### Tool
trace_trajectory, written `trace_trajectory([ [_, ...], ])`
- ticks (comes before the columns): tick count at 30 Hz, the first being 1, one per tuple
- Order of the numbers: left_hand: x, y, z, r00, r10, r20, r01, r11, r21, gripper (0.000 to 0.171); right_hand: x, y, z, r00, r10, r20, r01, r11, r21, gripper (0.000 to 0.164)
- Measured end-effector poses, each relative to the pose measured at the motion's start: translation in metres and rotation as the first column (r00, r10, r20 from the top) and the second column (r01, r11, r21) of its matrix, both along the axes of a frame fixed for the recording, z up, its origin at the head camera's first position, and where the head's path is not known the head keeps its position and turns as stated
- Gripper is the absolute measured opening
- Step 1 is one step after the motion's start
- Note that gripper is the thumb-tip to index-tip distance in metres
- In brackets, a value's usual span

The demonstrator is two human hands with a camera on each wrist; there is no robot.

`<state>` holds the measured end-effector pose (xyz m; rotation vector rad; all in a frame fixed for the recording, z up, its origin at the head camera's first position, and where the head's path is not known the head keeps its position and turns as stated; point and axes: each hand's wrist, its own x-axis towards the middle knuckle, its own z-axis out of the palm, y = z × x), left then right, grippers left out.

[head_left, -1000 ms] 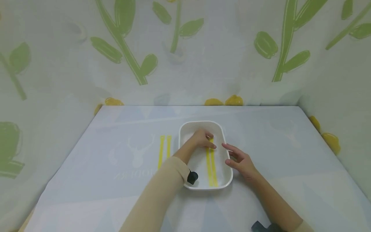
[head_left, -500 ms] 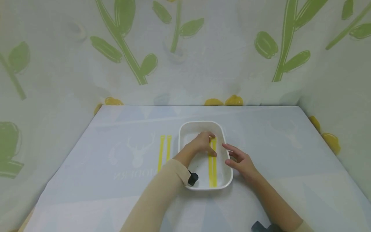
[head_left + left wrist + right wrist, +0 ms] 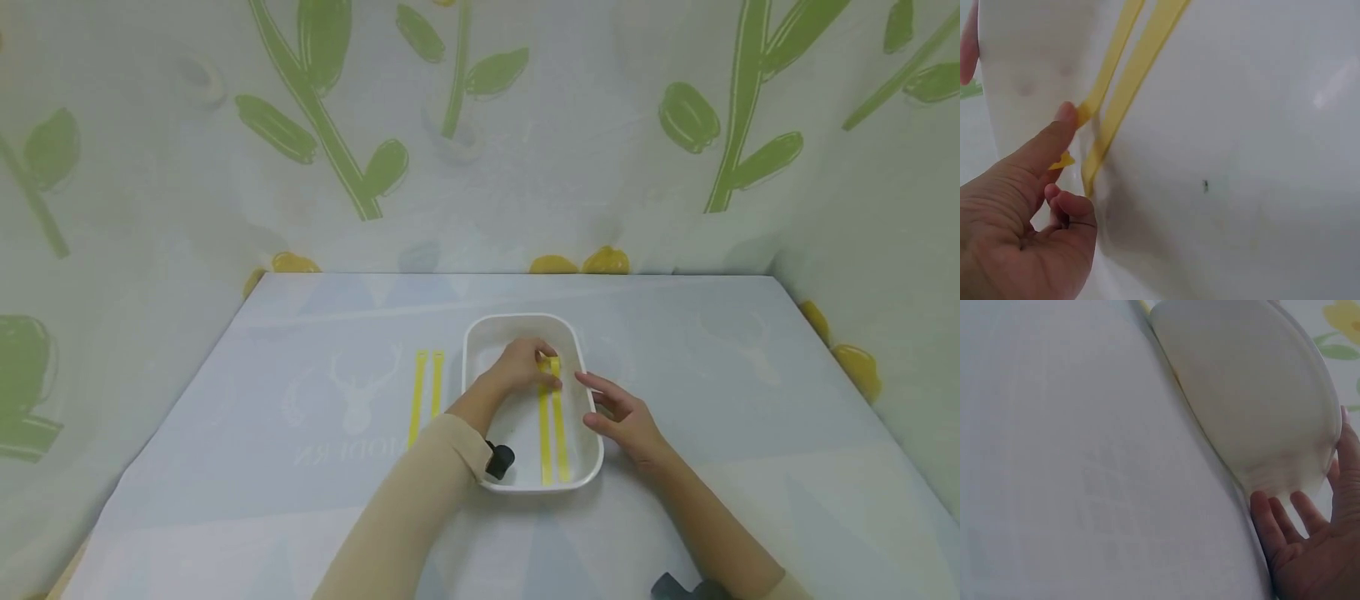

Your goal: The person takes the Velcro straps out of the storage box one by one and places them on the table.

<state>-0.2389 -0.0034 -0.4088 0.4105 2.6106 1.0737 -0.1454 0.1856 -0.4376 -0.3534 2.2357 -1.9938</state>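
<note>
A white rectangular tray with rounded corners (image 3: 517, 429) lies on the table. My left hand (image 3: 519, 367) reaches inside it and pinches the upper end of a flat yellow strip (image 3: 561, 442) between thumb and fingers. A second yellow strip (image 3: 545, 442) lies just left of it in the tray; the left wrist view shows this other strip (image 3: 1138, 69) flat on the bottom. At the tray's right side is my right hand (image 3: 626, 425), its fingers loosely bent against the rim and outer wall (image 3: 1247, 394).
Left of the tray, two more yellow strips, one outer strip (image 3: 416, 400) and one inner strip (image 3: 437, 383), lie side by side on the table (image 3: 225, 467). A patterned backdrop (image 3: 570, 150) rises behind the table.
The left hand has shifted slightly within the tray. The strip it pinches now sits farther right, leaving a wider gap from its neighbour. The right hand has stayed still.
</note>
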Motion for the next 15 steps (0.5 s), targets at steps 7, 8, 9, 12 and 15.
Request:
trace_trajectory([
  [7, -0.0010, 0.0024, 0.0008, 0.997, 0.063, 0.042, -0.070, 0.975, 0.212, 0.036, 0.0004, -0.0024, 0.0014, 0.999, -0.026, 0.045, 0.023, 0.998, 0.065, 0.054],
  [8, -0.0008, 0.0029, 0.0016, 0.996, 0.067, 0.063, -0.081, 0.965, 0.250, 0.035, 0.0005, -0.0027, 0.0019, 0.998, -0.032, 0.054, 0.027, 0.997, 0.078, 0.055],
  [9, -0.0005, 0.0036, 0.0025, 0.994, 0.071, 0.088, -0.094, 0.950, 0.297, 0.033, 0.0006, -0.0029, 0.0021, 0.998, -0.034, 0.059, 0.029, 0.996, 0.083, 0.056],
  [12, -0.0008, 0.0053, 0.0049, 0.982, 0.069, 0.175, -0.143, 0.879, 0.455, 0.032, 0.0004, -0.0035, 0.0028, 0.997, -0.041, 0.072, 0.034, 0.995, 0.096, 0.057],
  [15, -0.0028, 0.0069, 0.0070, 0.969, 0.059, 0.239, -0.193, 0.786, 0.588, 0.038, 0.0001, -0.0035, 0.0033, 0.997, -0.042, 0.067, 0.036, 0.996, 0.085, 0.056],
])
